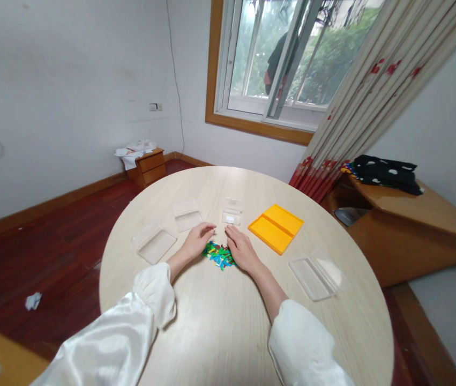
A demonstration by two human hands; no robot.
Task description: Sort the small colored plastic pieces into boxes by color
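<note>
A small heap of colourful plastic pieces [220,256], mostly green and blue with some yellow and dark red, lies on the round table [219,321]. My left hand [199,240] curves along the heap's left and far edge, its fingers loosely bent and thumb apart. On the other side, my right hand [242,251] rests against the heap's right edge with fingers stretched forward. Neither hand shows a piece held in it. Just beyond the fingertips sits a small clear plastic box [231,216] with a whitish thing inside.
Open clear boxes stand at the left [157,246], far left [188,220] and right [312,277]. A yellow two-part tray [276,228] lies right of my right hand. Beyond the table are a window, a curtain [356,107], a low cabinet [152,167] and a tilted wooden cabinet [404,230].
</note>
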